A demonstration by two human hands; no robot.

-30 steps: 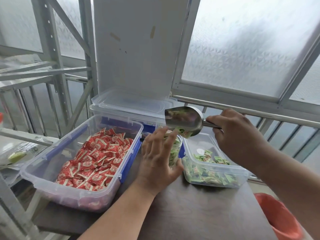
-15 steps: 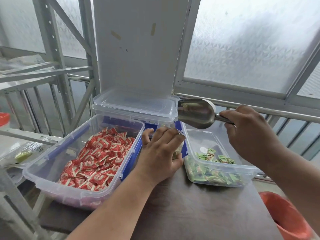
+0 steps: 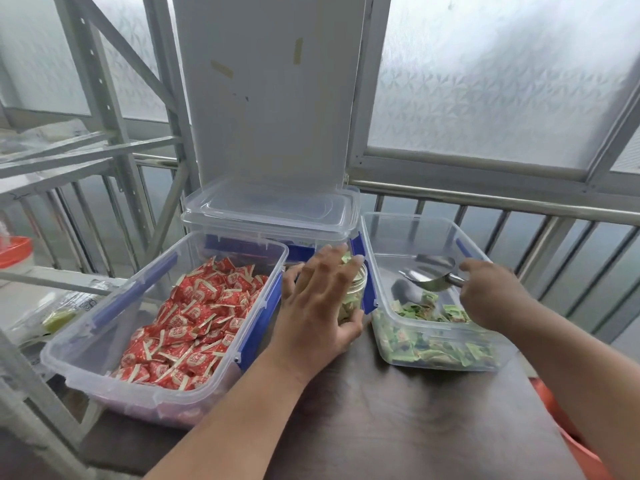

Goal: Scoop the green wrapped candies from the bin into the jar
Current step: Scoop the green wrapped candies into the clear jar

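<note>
A clear jar (image 3: 354,296) full of green candies stands on the dark table between two bins. My left hand (image 3: 320,303) wraps around it, fingers over its mouth. Right of it is a clear bin (image 3: 408,230) with green wrapped candies (image 3: 433,341) piled at its near end. My right hand (image 3: 491,296) grips the handle of a metal scoop (image 3: 427,277), which sits low inside that bin, above the candies, with its bowl looking empty.
A large clear bin of red wrapped candies (image 3: 194,317) sits to the left, touching the jar's side. Stacked lidded containers (image 3: 270,216) stand behind against a white board. A metal railing (image 3: 502,202) runs at the back right. An orange bucket (image 3: 568,441) is at lower right.
The scoop has dropped from above the jar down into the green candy bin, moving right. My left hand stayed on the jar, fingers closing over its top.
</note>
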